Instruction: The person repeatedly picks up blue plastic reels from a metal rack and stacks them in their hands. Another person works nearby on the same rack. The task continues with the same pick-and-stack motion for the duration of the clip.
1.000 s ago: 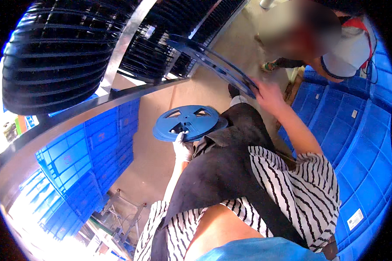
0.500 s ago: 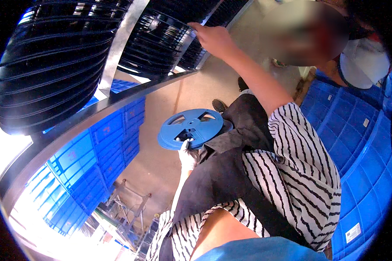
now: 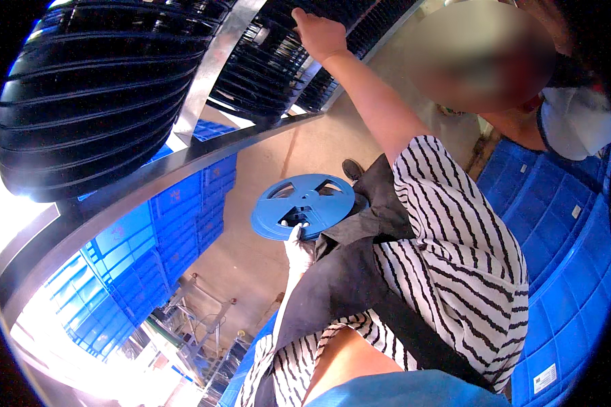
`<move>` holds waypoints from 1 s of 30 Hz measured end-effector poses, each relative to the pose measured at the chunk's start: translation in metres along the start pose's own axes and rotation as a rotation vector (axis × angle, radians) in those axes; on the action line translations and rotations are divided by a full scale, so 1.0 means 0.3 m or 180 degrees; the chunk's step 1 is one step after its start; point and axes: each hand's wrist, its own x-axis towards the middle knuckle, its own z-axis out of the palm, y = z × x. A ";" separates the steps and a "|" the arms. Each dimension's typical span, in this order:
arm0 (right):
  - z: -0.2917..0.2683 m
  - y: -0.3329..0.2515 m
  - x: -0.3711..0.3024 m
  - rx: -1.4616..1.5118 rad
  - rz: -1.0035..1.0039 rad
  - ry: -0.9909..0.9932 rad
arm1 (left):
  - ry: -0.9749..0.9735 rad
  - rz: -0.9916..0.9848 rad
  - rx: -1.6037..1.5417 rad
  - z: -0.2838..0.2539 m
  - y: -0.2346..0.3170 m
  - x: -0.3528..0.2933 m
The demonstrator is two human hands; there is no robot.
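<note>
My left hand point(image 3: 300, 252), in a whitish glove, grips a blue reel point(image 3: 326, 214) at its near edge, with the fingers through one of the openings in its flange. The reel is tilted, its round face turned up, in front of my dark apron. A second rim shows under its right side. My bare right hand point(image 3: 321, 35) is raised at arm's length to a row of black reels point(image 3: 268, 61) on a metal rack. Its fingers are pressed together beside the rims; whatever is between them is hidden.
The metal rack's rail point(image 3: 163, 166) curves along the left, with more black reels point(image 3: 95, 108) above. Blue crates point(image 3: 176, 210) are stacked below it, and blue bins point(image 3: 557, 271) line the right. Another person point(image 3: 577, 122) is at the upper right. A metal trolley frame point(image 3: 207, 312) stands lower left.
My right hand has moved farther up along the black reels. The blue reel, still in my left hand, sits slightly lower and more to the right in view, and the rack has also shifted right.
</note>
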 end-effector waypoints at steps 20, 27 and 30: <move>-0.246 -0.007 -0.771 0.1778 0.0854 -0.0863 | -0.0496 0.0247 0.0068 0.033 0.053 0.110; -0.352 0.071 -1.030 0.1695 0.1080 -0.1383 | -0.0932 0.0339 0.0309 0.040 0.079 0.183; -0.357 0.086 -1.033 0.1532 0.1157 -0.1285 | -0.1006 0.0279 0.0428 0.049 0.085 0.181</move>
